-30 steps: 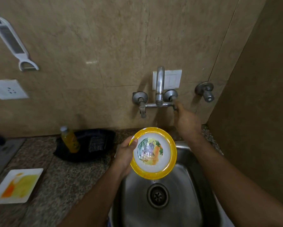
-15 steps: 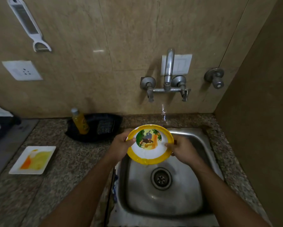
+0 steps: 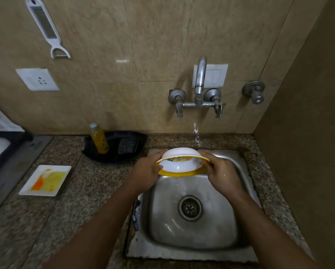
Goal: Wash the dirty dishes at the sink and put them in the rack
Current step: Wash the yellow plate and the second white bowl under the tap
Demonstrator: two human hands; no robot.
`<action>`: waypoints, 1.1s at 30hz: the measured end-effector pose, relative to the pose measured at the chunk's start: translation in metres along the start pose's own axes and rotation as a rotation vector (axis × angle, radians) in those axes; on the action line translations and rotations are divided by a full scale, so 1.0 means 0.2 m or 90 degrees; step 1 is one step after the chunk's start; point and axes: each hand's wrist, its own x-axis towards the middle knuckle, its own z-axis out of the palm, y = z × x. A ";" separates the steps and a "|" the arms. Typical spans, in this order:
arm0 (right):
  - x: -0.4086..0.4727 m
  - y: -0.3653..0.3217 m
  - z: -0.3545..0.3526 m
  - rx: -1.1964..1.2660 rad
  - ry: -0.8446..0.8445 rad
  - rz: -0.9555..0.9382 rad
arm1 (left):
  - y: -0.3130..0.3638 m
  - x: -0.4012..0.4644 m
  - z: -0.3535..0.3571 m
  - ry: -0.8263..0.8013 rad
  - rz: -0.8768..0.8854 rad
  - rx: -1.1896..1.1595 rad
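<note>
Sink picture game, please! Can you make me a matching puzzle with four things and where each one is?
Things:
1. yellow-rimmed bowl
2. square plate
3. orange bottle
4. peeler

Places:
A. hanging on the wall
B. flat on the counter, far left of the sink
C. held by the left hand and right hand over the sink
D. standing in the black tray

Pairs: 1-C, 2-B, 3-D, 4-A

Left hand (image 3: 146, 172) and right hand (image 3: 220, 171) grip yellow-rimmed bowl (image 3: 179, 162) by opposite edges, tilted over sink (image 3: 246, 171), under tap (image 3: 199, 82) stream. Dirty plate (image 3: 46, 180) on counter (image 3: 85, 191) left. Bottle (image 3: 99, 138) in black tray (image 3: 114, 146).
</note>
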 end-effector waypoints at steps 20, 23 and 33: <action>-0.06 -0.02 0.00 -0.089 0.005 -0.018 | 0.04 -0.07 0.08 0.065 -0.047 0.043; -0.04 0.00 0.00 -0.083 -0.004 -0.016 | 0.05 -0.05 0.09 0.063 -0.060 0.084; -0.05 0.00 -0.01 -0.075 0.007 -0.024 | 0.08 -0.07 0.03 0.095 -0.037 0.065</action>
